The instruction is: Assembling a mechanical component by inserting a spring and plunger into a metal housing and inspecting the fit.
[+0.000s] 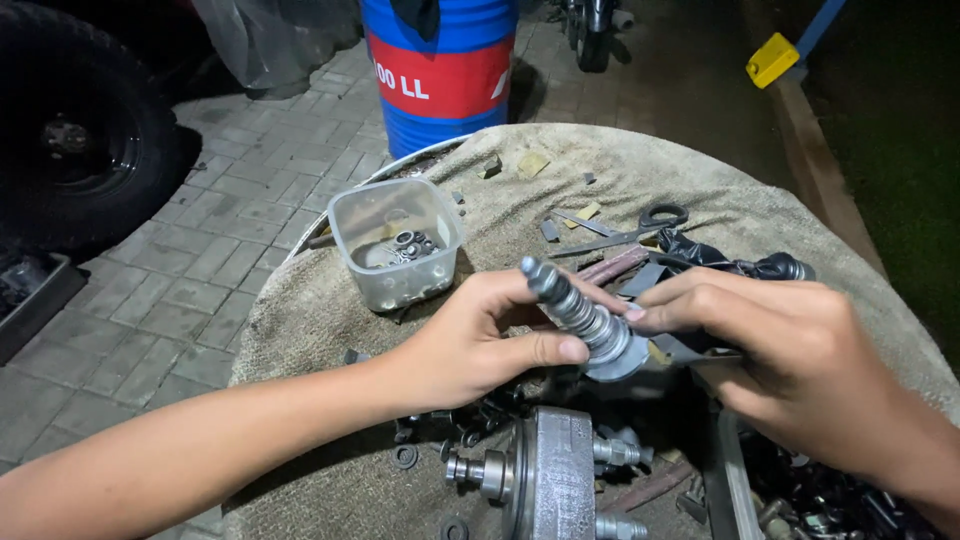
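Sacking [640,170], coarse and tan, covers the round work surface that fills most of the view, with grey paving and a blue and red drum [440,70] beyond it. Low in the middle stands a grey metal pump body [555,480] with stubby fittings sticking out of both sides, and black washers lie scattered on the cloth just left of it. Toward the far left edge of the cloth sits a clear plastic tub [395,240] with small rings and nuts in its bottom. Scissors [630,228] with black handles lie farther back, near some crumpled black material.

Above the pump body both hands meet on a ribbed metal shaft [580,312], which slants from upper left down to a wider round flange at lower right. The left hand [470,345] comes in from the left, its fingers curled behind the shaft and its thumb pressed along the front near the flange. The right hand [790,350] reaches in from the right, fingertips pinched against the shaft's right side just above the flange.
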